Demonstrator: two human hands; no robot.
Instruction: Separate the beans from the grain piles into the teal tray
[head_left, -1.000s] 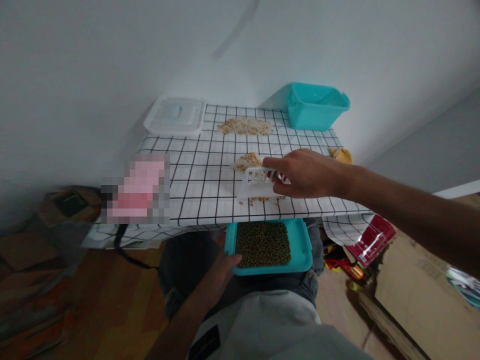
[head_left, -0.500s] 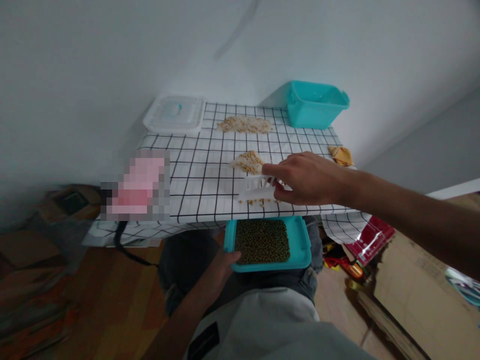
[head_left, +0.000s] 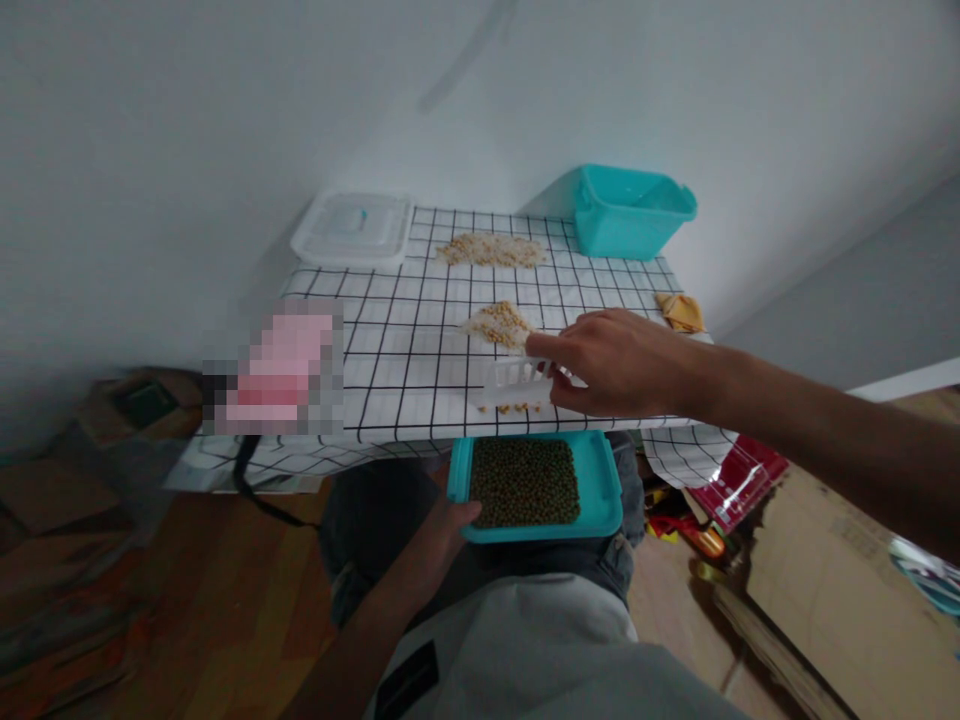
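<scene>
My right hand (head_left: 600, 360) is closed on a white slotted plastic piece (head_left: 514, 378), pinching its right end just above the tabletop. Close behind it lies a small heap of yellow grains mixed with white ones (head_left: 499, 323). A few loose yellow kernels (head_left: 517, 408) lie along its near side. Below the table edge, my left hand (head_left: 448, 530) grips the left near corner of a shallow teal tray (head_left: 598, 490), thumb over the rim. The tray rests over my lap and holds many small green beans (head_left: 523, 482).
A wider patch of pale grains (head_left: 491, 250) lies farther back on the checked tablecloth (head_left: 405, 340). At the back stand a clear lidded container (head_left: 352, 230) and a teal bin (head_left: 630, 212). A yellow cloth (head_left: 681, 312) lies right; a blurred pink object (head_left: 281, 370) is left.
The white slotted piece has shifted slightly toward me, along with my right hand, and its slots show at a different angle. My left hand and the tray have stayed put.
</scene>
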